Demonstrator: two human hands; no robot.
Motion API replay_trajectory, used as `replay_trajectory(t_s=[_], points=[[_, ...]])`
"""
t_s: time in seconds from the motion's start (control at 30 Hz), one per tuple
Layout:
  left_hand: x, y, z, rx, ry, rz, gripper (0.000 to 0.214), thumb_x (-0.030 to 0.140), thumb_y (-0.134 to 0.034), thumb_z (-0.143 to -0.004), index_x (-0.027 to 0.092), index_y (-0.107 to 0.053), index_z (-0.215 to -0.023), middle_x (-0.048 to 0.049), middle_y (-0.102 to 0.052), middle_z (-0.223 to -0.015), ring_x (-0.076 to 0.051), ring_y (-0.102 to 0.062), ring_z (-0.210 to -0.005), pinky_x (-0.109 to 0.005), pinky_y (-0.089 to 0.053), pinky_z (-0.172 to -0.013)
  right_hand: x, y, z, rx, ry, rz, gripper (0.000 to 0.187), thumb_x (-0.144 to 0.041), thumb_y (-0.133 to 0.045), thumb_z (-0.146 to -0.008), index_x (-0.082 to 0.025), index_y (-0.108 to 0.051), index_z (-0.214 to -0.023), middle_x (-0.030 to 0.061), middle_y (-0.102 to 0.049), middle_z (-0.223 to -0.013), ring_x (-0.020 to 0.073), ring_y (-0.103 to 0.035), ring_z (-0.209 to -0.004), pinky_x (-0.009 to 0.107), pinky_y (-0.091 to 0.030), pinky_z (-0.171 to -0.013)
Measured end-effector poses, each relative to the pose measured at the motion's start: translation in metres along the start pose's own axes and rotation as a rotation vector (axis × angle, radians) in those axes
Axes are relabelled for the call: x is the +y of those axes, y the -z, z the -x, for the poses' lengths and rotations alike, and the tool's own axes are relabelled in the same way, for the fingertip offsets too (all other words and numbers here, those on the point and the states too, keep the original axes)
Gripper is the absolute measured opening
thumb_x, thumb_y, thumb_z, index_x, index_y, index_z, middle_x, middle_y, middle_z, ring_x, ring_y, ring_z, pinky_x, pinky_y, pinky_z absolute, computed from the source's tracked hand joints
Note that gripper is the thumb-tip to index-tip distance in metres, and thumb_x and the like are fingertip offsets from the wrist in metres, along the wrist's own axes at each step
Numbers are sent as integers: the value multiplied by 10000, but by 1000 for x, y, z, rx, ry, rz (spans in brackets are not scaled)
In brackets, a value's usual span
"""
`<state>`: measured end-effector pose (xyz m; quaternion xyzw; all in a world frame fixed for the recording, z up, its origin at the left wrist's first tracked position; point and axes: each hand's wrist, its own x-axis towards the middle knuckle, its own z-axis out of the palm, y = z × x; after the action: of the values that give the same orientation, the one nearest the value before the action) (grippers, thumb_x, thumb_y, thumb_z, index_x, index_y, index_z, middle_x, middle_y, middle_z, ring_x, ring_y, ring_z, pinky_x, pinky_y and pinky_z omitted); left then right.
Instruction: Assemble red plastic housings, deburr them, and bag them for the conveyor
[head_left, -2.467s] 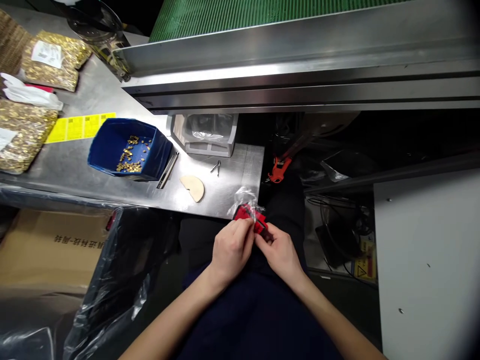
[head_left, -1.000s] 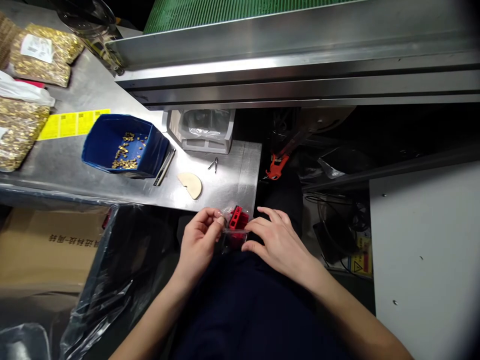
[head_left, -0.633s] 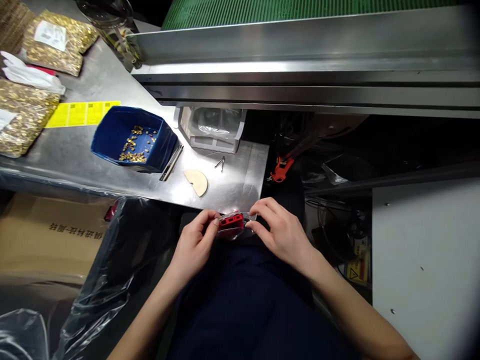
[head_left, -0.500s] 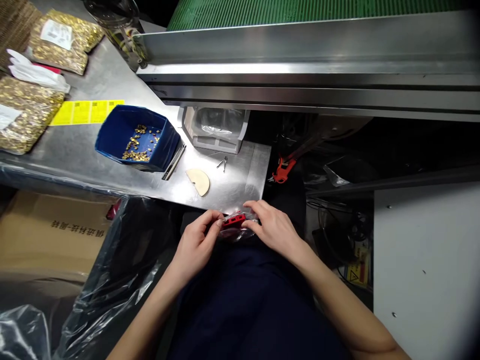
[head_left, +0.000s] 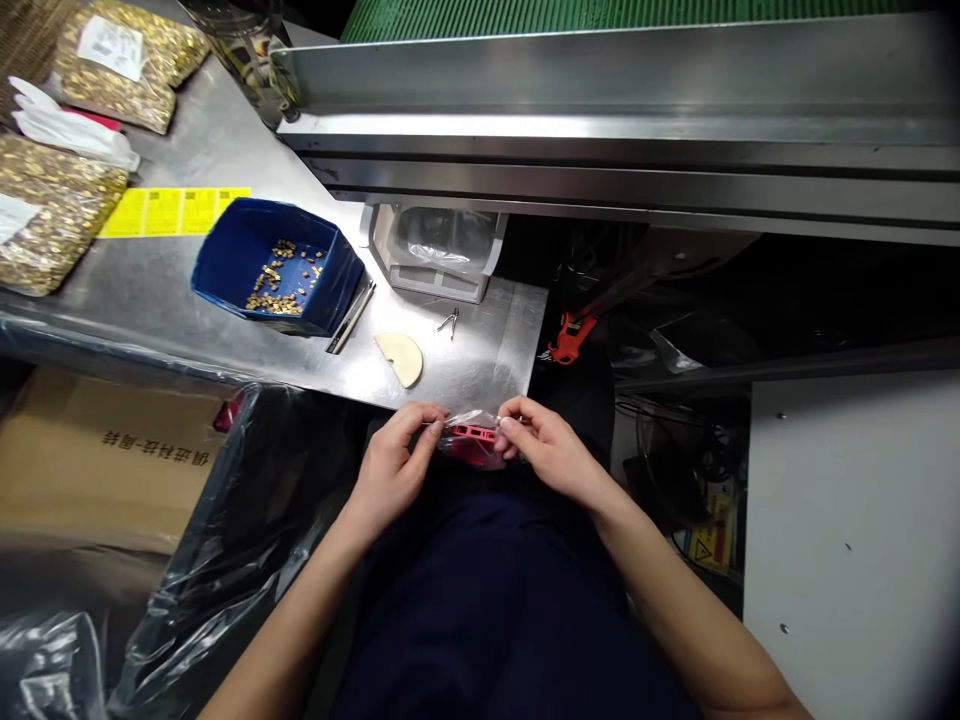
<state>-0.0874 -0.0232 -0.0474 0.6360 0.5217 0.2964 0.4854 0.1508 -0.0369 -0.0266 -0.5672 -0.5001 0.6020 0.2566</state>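
Note:
Between my hands, just past the bench's front edge, is a clear plastic bag (head_left: 474, 417) with a red slotted part (head_left: 477, 450) inside it. My left hand (head_left: 397, 455) pinches the bag's left side between thumb and forefinger. On the other side, my right hand (head_left: 551, 445) is closed on the bag's right edge, its fingers bent together. The closest things on the metal bench are a pale half-disc with a small notch (head_left: 401, 359) and a little forked metal piece (head_left: 452, 322).
A blue bin (head_left: 266, 215) holds small brass pieces, with pens (head_left: 351, 318) beside it. Behind stands a grey bin (head_left: 439, 285) of clear bags. Bags of brass parts (head_left: 60, 215) lie at left. A metal rail (head_left: 600, 90) crosses the back; orange-handled pliers (head_left: 571, 338) hang right.
My right hand has shifted from lying over the bag to pinching its edge. The bag now looks stretched between both hands, with the red part lower in it.

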Motion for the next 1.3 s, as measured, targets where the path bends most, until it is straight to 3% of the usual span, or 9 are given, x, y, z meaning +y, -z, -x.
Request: replay_trajectory(t_s=[0.2, 0.27, 0.4, 0.53, 0.7, 0.9, 1.0, 1.17, 1.3], points=[[-19, -17, -11, -40, 148, 223, 253, 394, -557, -1040, 196, -708, -1084, -64, -739, -1115, -237, -676, -1067, -337, -506, -965, 16, -2, -3, -33, 148, 407, 851, -386, -910, -708, -290, -469, -1430, 94, -507, -1403, 260, -598, -1191, 408, -543, -995], [-18, -19, -14, -61, 141, 247, 272, 402, -545, -1045, 188, -709, -1074, -71, -741, -1118, -240, -677, -1082, -342, -506, -984, 18, -4, -4, 24, 185, 500, 789, -278, -851, -784, -293, -449, -1462, 90, -545, -1358, 258, -602, -1183, 411, -536, -1003], [-14, -17, -16, -161, 106, 297, 251, 392, -593, -1020, 185, -720, -1079, -93, -733, -1162, -256, -671, -1129, -373, -497, -1036, 23, -11, -11, 97, 244, 513, 248, -206, -634, -967, -268, -676, -1204, 38, -672, -1039, 200, -658, -933, 336, -538, -868], [-18, -23, -15, -296, -6, 312, 281, 326, -756, -905, 207, -716, -1155, -113, -666, -1337, -288, -596, -1276, -410, -440, -1123, 26, -15, -21, 201, 129, 124, 101, -250, -669, -942, -234, -761, -905, 20, -705, -907, 160, -644, -802, 280, -524, -769], [-21, -37, -28, -139, 94, 417, 269, 349, -702, -941, 187, -675, -1153, -95, -711, -1169, -244, -676, -1078, -369, -529, -973, 27, -11, -33, 198, -203, -481, 231, -393, -795, -804, -182, -720, -859, -19, -668, -676, 113, -603, -566, 219, -539, -554], [1, -23, -48, -275, 251, 484, 241, 378, -704, -934, 159, -713, -1036, -62, -741, -982, -198, -684, -880, -299, -535, -815, 9, 1, -13, 44, -302, -680, 352, -333, -821, -771, -166, -710, -1061, 36, -759, -932, 100, -712, -785, 197, -600, -798], [9, -15, -39, -417, 375, 521, 254, 385, -732, -904, 150, -722, -1000, -51, -739, -925, -179, -667, -808, -267, -515, -735, 2, 2, 10, -105, -263, -535, 449, -252, -829, -783, -189, -689, -1205, 32, -762, -1000, 122, -719, -892, 225, -575, -879], [13, -18, -17, -539, 396, 378, 265, 397, -683, -933, 149, -747, -1000, -54, -763, -919, -205, -682, -814, -278, -507, -734, 2, -5, 28, -39, -9, 79, 315, -172, -714, -882, -280, -698, -1178, 13, -689, -1117, 137, -682, -879, 273, -567, -806], [17, -19, -14, -558, 368, 253, 238, 332, -632, -951, 160, -764, -1047, -56, -780, -998, -251, -711, -908, -311, -530, -796, 5, -9, 24, -44, 199, 247, 342, -152, -634, -934, -312, -701, -1229, 36, -627, -1226, 149, -672, -968, 275, -550, -827]])
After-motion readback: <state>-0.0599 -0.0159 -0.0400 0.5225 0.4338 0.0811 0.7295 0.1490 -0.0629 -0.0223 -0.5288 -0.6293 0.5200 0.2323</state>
